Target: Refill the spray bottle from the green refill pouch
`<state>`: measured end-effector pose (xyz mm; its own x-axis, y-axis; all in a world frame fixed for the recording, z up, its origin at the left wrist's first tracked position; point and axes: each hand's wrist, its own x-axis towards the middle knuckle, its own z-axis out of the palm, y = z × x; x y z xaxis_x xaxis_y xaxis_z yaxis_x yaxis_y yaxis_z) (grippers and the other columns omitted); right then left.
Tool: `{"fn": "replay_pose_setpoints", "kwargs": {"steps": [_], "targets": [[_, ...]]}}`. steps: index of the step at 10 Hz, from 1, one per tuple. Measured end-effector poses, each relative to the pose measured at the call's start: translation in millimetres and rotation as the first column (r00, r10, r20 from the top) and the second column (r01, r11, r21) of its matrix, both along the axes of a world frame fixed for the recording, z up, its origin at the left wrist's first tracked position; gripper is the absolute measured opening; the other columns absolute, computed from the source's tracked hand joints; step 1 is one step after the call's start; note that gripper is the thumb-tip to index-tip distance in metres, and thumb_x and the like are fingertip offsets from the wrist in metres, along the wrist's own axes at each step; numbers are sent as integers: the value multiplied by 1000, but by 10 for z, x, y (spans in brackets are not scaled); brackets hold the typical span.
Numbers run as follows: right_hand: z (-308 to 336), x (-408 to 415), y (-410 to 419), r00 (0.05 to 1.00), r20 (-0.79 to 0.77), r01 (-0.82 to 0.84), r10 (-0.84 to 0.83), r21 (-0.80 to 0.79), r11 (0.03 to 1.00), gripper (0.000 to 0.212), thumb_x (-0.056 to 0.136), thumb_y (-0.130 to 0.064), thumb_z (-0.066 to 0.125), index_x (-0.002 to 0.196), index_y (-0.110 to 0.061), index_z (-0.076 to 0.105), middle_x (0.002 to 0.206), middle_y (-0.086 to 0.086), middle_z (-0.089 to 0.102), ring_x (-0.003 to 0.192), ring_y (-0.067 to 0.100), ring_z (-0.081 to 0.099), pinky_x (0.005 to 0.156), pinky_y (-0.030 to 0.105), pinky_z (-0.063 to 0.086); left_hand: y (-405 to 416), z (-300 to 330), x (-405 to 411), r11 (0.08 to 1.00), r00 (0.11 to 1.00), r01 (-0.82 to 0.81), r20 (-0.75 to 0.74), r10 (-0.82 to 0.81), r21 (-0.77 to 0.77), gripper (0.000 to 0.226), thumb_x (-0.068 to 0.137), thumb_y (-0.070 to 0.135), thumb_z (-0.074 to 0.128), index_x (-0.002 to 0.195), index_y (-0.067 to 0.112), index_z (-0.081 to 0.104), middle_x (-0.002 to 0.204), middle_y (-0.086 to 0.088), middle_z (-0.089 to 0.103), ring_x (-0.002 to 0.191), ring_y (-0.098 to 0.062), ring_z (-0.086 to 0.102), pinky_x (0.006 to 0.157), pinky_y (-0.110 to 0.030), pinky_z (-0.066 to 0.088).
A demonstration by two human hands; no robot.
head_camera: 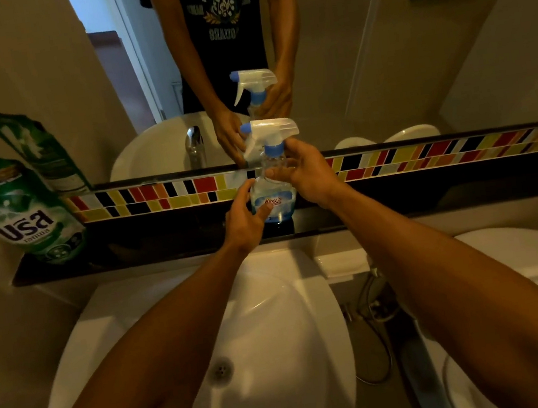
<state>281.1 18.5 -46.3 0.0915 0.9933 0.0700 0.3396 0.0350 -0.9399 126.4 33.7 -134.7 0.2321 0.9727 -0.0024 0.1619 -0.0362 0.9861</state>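
The spray bottle [273, 199] stands upright on the dark surface [149, 246] behind the sink [270, 324], right in front of the mirror [360, 52]. It's clear plastic w/ just a bit of blue liquid at the bottom, so it's prob light and could tip easy. The plastic looks smooth and maybe a bit slippy, and the sides may squash in if you squeeze hard. The left hand [245, 215] wraps round the fat lower part of the bottle, thumb over the label, holding it steady. The right hand [304, 173] has its fingers curled round the thin neck, just under the blue collar [274, 149] of the white trigger top [269, 132]. That collar looks like the best place to grab & twist, since the top has to come off before any filling. Holding the fat part low down should keep the bottle from spinning. The green refill pouch [16, 208] leans on the wall at the far left of the surface, well apart from the bottle, not touched yet. It looks soft and floppy and full, so prob heavy; best to hold it w/ two hands, one near the top.
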Motion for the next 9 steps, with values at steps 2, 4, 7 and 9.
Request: {"fn": "replay_pose_setpoints", "kwargs": {"steps": [2,4,7,9], "targets": [[-33,-25,10,1000,7,24,-24,20,1000,50,95,-10,72,142,-17,54,128,-9,63,99,-5,62,67,6,53,10,-21,32,999,999,-26,28,26,-29,62,94,11,65,150,21,39,143,-4,53,127,-17,54,99,-35,53],[-141,-30,-3,999,25,32,-32,-5,999,47,96,-9,70,139,-19,55,120,-12,64,98,-4,62,76,15,56,25,-25,17,1000,1000,-4,31,4,-21,59,94,10,65,147,20,41,138,-3,56,125,-20,57,96,-36,55],[-229,-224,-303,982,-83,170,-167,36,985,80,95,-9,71,160,-29,29,156,-2,48,134,9,50,95,26,54,-52,107,-130,998,968,-11,-251,25,56,65,96,20,64,153,14,33,152,-7,45,137,-21,44,98,-26,41],[16,-517,-835,869,-362,416,-338,162,895,48,101,-14,64,148,-22,52,136,-2,62,121,9,65,94,45,62,-16,452,-614,945,788,88,-603,127,314,53,93,35,63,142,22,47,140,-3,55,129,-24,54,104,-44,48]]}}
